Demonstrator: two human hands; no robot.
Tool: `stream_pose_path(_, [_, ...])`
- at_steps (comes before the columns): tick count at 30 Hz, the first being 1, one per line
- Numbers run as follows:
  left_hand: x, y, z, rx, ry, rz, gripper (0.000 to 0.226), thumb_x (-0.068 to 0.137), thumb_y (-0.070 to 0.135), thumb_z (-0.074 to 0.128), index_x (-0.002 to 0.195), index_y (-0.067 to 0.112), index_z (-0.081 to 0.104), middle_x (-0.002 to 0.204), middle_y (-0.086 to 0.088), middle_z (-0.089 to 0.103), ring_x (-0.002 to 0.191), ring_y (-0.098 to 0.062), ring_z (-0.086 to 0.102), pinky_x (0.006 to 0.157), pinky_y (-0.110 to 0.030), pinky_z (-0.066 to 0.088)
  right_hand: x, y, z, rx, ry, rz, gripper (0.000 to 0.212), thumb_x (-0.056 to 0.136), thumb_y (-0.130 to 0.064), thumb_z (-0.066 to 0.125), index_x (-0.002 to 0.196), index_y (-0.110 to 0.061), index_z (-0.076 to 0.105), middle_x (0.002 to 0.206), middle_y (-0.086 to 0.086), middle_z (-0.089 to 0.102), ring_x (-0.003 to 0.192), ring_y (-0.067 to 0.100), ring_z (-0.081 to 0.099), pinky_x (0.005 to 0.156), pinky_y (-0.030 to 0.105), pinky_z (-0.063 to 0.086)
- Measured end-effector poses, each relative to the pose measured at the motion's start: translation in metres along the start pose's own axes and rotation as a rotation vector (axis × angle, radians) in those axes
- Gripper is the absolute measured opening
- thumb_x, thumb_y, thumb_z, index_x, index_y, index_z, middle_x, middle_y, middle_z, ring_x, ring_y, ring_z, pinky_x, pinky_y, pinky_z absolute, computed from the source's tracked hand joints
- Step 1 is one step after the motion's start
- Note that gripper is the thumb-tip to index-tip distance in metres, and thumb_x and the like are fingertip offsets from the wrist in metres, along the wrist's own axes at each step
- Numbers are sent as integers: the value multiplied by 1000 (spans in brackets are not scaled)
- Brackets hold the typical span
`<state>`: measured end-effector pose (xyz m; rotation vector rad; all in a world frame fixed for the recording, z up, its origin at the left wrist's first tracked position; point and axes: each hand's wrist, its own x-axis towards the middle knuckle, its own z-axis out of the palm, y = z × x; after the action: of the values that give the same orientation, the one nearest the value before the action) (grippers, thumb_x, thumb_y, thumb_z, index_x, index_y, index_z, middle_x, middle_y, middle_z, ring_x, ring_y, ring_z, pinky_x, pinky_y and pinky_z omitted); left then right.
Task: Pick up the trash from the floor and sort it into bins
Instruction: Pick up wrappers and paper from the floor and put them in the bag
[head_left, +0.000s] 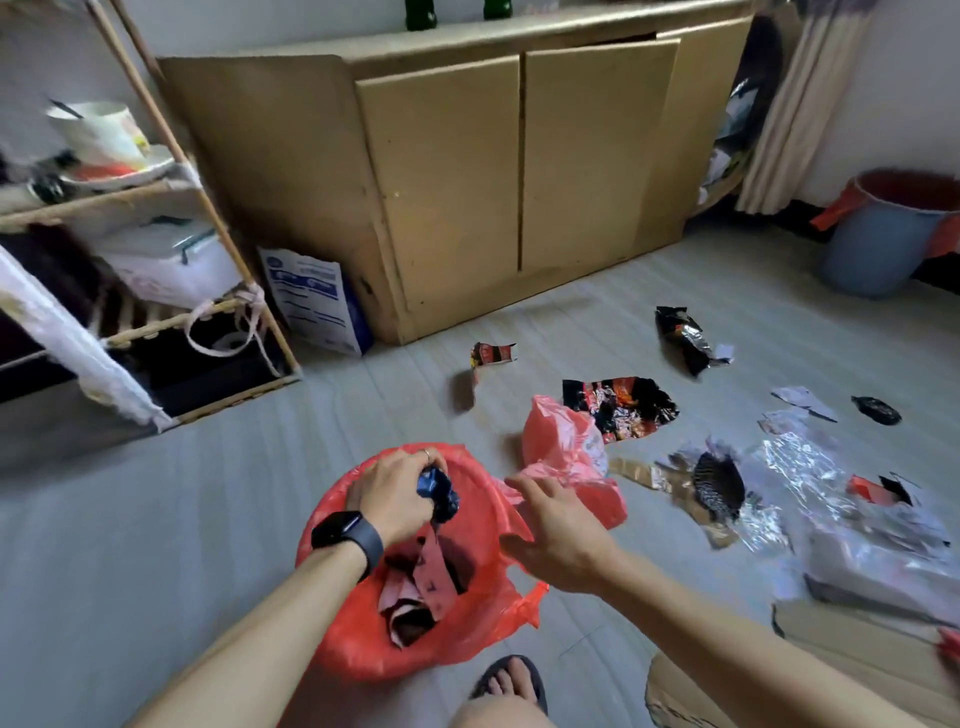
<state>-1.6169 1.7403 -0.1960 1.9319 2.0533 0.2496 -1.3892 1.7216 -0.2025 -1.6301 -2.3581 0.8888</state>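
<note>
My left hand (392, 493) has its grip closed round a crumpled blue wrapper (438, 491), held right over the mouth of the red-lined bin (332, 525) at my feet, where reddish paper scraps lie inside. My right hand (558, 540) is open, fingers spread, at the liner's 3 o'clock edge; I cannot tell whether it touches the plastic.

I judge the step in hand is the drop: the next move calls only for loosening the left fingers so the wrapper falls in. Much trash is left on the floor (208, 493): a loose red plastic bag (563, 441) at 1 o'clock just beyond my right hand, a black-and-red foil wrapper (623, 405) behind it, a black packet (683, 338) farther out, and clear film (795, 467) at 3 o'clock. A blue bin (872, 249) stands well apart at 2 o'clock.
</note>
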Motion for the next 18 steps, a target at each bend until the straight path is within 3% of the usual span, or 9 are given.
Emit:
stream_pose_path(5, [5,-29,94,103,-107,-58,37,92,28,52,126,40,42,122,2,42,115,-28,47,85,-40,49,28,0,64,23,-34,109,92,94,-45,52,159,-15,-6,165,9,10,143,41,24,117,45,27])
stream_pose_path(7, [12,-33,129,119,-184,-72,50,97,32,46,144,32,31,142,-4,31,131,-32,38,102,-42,42,31,5,86,110,-22,139,93,94,-38,48,157,-19,-18,163,8,21,137,39,34,111,44,33])
stream_pose_path(10, [17,-46,174,293,-463,-72,69,96,54,27,158,30,6,165,-7,-5,150,-34,9,121,-51,10,33,10,102,366,52,125,103,86,-22,49,151,-34,-29,152,2,41,124,32,49,98,44,45])
stream_pose_path(13, [9,-62,208,379,-571,-120,77,85,72,3,155,43,-8,164,-4,-19,151,-34,-4,118,-59,-2,34,17,111,408,58,111,103,85,-20,48,151,-35,-29,149,5,44,122,28,50,96,43,46])
stream_pose_path(16, [16,-77,229,345,-569,-202,75,90,75,19,153,48,-10,164,0,-18,151,-32,-9,116,-62,-9,35,25,121,435,38,130,98,89,-23,47,152,-36,-27,147,4,44,124,20,51,93,35,46])
stream_pose_path(18, [20,-89,238,341,-552,-226,82,83,82,19,151,50,-12,164,3,-16,151,-31,-9,113,-63,-12,36,26,125,485,26,129,97,89,-25,47,151,-39,-27,155,-6,35,130,12,48,96,28,44])
